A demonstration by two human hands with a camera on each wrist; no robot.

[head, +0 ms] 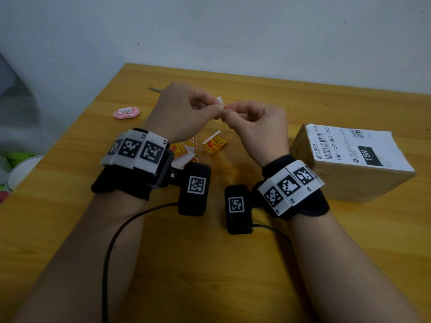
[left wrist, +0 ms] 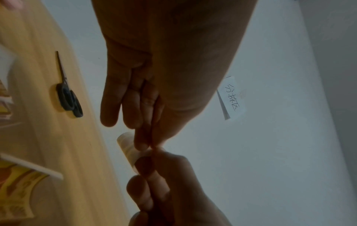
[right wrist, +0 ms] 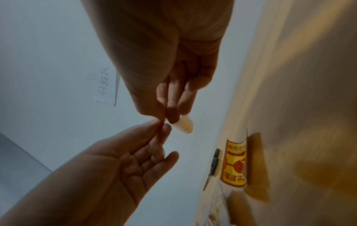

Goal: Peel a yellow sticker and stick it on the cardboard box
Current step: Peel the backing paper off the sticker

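Observation:
Above the middle of the table my left hand (head: 217, 110) and right hand (head: 228, 112) meet fingertip to fingertip and pinch one small sticker between them. Its white backing (head: 220, 100) curls up out of the pinch, also seen in the left wrist view as a pale curl (left wrist: 126, 144) and in the right wrist view (right wrist: 184, 126); the yellow face is mostly hidden by my fingers. More yellow stickers (head: 214, 143) lie on the table under my hands. The cardboard box (head: 345, 180) with a white shipping label stands to the right of my right wrist.
A loose pile of stickers (head: 184, 149) lies by my left wrist. Black scissors (left wrist: 67, 97) rest near the table's far edge, and a pink oval object (head: 126, 112) lies at the left. A handwritten paper note (right wrist: 105, 85) hangs on the wall.

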